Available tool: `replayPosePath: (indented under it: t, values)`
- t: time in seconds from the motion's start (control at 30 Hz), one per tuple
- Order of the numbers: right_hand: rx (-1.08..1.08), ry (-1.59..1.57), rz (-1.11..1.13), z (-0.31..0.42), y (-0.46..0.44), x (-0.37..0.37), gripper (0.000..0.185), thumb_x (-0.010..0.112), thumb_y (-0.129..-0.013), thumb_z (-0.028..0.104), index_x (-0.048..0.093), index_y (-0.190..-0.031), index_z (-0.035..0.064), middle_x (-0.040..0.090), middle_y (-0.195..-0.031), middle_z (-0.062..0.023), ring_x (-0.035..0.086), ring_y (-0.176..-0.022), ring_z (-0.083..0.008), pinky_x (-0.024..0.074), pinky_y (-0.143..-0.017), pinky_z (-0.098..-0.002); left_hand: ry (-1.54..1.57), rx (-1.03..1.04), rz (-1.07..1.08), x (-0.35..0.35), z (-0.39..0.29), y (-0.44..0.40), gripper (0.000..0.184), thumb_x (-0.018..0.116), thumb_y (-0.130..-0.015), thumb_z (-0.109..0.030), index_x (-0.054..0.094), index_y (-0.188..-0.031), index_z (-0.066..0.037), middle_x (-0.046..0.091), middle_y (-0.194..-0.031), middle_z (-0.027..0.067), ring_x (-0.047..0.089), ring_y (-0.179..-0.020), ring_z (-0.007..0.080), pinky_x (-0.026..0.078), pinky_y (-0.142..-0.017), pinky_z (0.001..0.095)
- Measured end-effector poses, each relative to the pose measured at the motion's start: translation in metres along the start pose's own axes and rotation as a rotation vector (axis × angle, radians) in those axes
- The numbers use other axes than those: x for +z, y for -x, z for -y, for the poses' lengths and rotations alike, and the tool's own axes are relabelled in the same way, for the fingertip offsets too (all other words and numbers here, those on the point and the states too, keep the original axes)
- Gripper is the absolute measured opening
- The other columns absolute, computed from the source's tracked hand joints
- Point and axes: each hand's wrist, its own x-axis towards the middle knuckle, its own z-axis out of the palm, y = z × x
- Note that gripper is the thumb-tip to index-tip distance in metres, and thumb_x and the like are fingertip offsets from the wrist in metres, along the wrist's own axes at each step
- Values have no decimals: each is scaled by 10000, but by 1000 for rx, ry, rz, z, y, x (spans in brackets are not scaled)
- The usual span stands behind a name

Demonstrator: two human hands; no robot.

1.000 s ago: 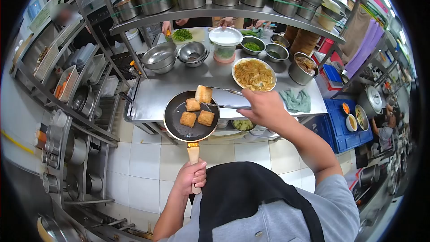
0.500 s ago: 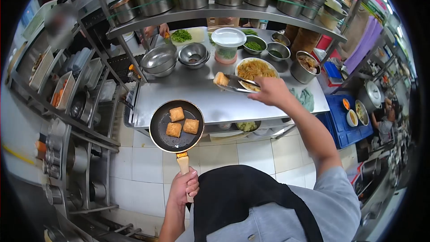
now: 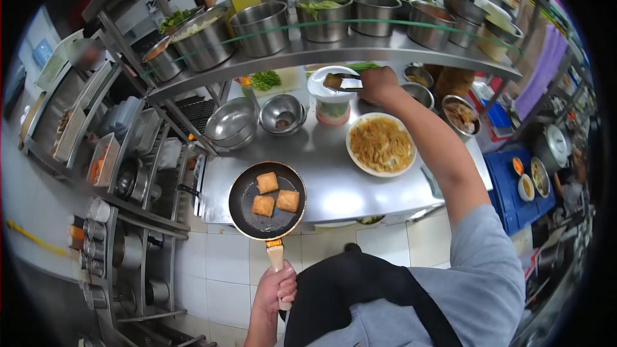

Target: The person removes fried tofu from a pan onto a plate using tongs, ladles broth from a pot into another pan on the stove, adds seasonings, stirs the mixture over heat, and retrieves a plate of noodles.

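Observation:
My left hand [image 3: 278, 287] is wrapped around the wooden handle [image 3: 276, 258] of a black frying pan [image 3: 245, 186], held level by the table's front edge. Three golden fried square pieces, like tofu [image 3: 287, 201], lie in it with some oil. My right hand [image 3: 378, 85] is closed on metal tongs [image 3: 351, 83], reaching forward. A browned piece [image 3: 332, 81] shows at the tongs' tips, above or in front of a white lid [image 3: 321, 95] on a tub; whether they touch I cannot tell. Below my right forearm sits a plate [image 3: 351, 153] of noodles [image 3: 382, 142].
Steel bowls [image 3: 230, 125] stand left of the tub, chopped greens [image 3: 265, 80] behind them. Overhead, a steel shelf [image 3: 334, 55] carries several metal pots [image 3: 259, 29]. A rack [image 3: 138, 202] is at left, a blue crate [image 3: 508, 202] at right. People are beyond the shelf.
My right hand has carried the tongs and the piece away from the noodle plate, forward toward the lidded tub. My view has shifted closer to the table, with the pan still in my left hand.

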Motion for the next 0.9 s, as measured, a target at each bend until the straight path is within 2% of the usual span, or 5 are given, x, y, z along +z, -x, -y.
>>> replayPosePath:
  t: [0.07,0.2,0.63,0.83,0.9]
  values:
    - [-81,-26,1,-9,-33,16,216,632,-777,142,719,-945,37,704,-891,-178,689,-892,-364,546,-805,-442,-8,25,-45,16,1,-9,170,554,-975,-128,447,-843,-118,380,-591,-24,324,-388,54,302,-348,242]
    - [-200,48,-277,-16,-74,54,351,592,-822,102,633,-1152,-11,640,-1114,-253,611,-1090,-409,449,-986,-500,24,72,-59,35,3,-26,171,564,-970,-132,449,-845,-116,380,-591,-23,324,-388,53,300,-348,242]
    - [-187,-22,-476,-25,-81,77,450,700,-744,193,643,-1165,47,642,-1121,-190,603,-1096,-378,474,-941,-479,-21,62,-18,25,-46,-49,156,575,-969,-137,463,-862,-120,384,-600,-26,332,-396,50,306,-356,237]
    - [-18,-33,-130,-6,-24,1,499,737,-744,323,651,-1160,62,660,-1093,-189,623,-1063,-358,489,-911,-454,-87,-18,-7,23,-75,-68,151,582,-971,-146,464,-882,-122,385,-599,-31,328,-398,48,300,-348,239]
    - [67,-203,284,19,-6,-36,554,741,-748,424,654,-1157,60,678,-1065,-196,642,-1029,-344,501,-883,-430,-99,-41,-25,22,-79,-69,153,584,-972,-147,462,-882,-123,385,-600,-34,328,-398,46,296,-346,238]
